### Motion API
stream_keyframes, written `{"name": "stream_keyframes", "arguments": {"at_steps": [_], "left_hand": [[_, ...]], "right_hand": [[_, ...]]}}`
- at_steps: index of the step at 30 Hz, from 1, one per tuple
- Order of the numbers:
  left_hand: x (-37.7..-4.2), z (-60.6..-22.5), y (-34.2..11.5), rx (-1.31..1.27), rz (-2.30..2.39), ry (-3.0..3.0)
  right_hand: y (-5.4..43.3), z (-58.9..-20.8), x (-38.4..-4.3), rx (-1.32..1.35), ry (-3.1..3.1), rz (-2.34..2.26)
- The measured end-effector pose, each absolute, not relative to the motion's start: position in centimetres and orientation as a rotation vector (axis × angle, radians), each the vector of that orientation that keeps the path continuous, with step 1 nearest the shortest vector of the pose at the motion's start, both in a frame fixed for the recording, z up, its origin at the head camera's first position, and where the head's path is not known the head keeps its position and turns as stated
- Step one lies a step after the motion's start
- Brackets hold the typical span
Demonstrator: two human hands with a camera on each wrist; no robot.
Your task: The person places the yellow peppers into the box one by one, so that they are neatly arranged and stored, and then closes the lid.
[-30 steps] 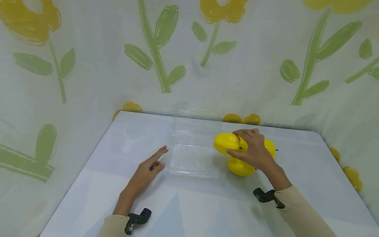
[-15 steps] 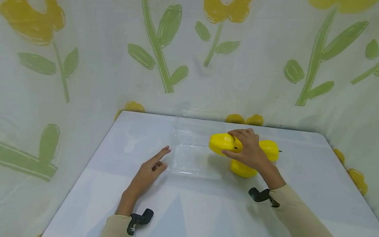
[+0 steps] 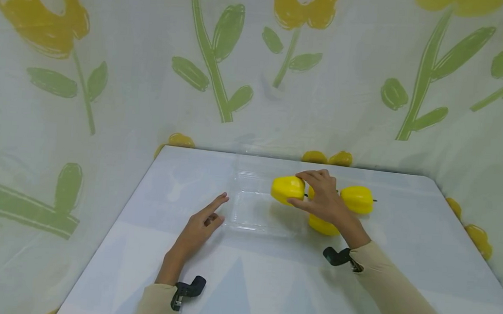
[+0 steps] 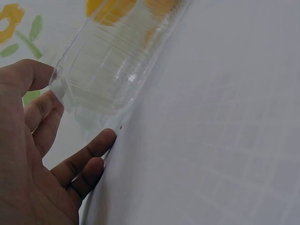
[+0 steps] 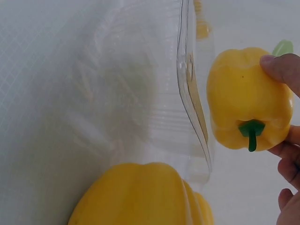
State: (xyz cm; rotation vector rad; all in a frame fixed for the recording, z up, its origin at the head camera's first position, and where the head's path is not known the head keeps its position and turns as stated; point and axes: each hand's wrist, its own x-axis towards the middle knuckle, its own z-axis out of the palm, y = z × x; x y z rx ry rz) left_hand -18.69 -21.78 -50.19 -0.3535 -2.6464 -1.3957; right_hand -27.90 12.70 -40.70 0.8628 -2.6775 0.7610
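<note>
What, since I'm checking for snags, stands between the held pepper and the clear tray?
Nothing visible. In the head view, the held pepper appears over the right part of the tray. The tray's rim could perhaps catch it; the gap is hard to judge. The other peppers lie off to the right.

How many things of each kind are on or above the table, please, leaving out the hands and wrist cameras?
Yellow peppers: 4, one held by the right hand, one partly hidden behind it
Clear plastic container: 1
Total: 5
</note>
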Motion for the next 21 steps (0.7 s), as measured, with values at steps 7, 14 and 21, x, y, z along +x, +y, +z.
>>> {"name": "stream_keyframes", "arguments": {"at_steps": [7, 14, 21], "left_hand": [[-18.8, -50.3, -21.8, -0.349, -1.392, -2.649], [-18.8, -50.3, -21.8, -0.362, -1.399, -2.647], [-18.8, -50.3, -22.0, -0.379, -1.395, -2.654]], "right_hand": [[11.8, -41.0, -28.1, 0.867, -2.680, 0.767], [11.0, -41.4, -28.4, 0.881, -2.672, 0.765], [9.9, -41.7, -28.7, 0.891, -2.668, 0.752]]}}
